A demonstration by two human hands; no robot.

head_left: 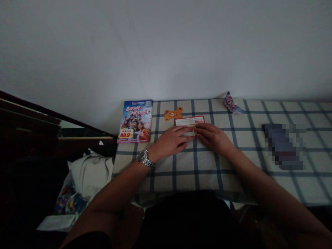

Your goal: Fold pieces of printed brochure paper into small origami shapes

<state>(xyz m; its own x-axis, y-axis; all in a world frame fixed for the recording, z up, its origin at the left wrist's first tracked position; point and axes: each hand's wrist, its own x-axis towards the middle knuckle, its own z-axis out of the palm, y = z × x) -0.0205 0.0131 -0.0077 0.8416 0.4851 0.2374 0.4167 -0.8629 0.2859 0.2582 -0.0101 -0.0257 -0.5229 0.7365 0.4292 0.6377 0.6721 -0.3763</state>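
Observation:
A white sheet of paper with a red border [187, 121] lies on the checked cloth, its near part hidden beneath my fingers. My left hand [172, 140], with a metal watch [146, 158] on the wrist, reaches over the sheet from the left, fingers close together on it. From the right, my right hand [214, 136] pinches the paper's near part with bent fingers. Both sets of fingertips meet at the paper, where a small pale edge shows between them. Just behind the sheet is an orange bear figure [173, 114] on the cloth.
A printed leaflet [136, 121] lies at the cloth's left end. A curled printed strip [230, 103] rests near the wall. On the right is a blurred dark object [281, 147]. A white bag [90, 173] stands below, left of the checked cloth [168, 181].

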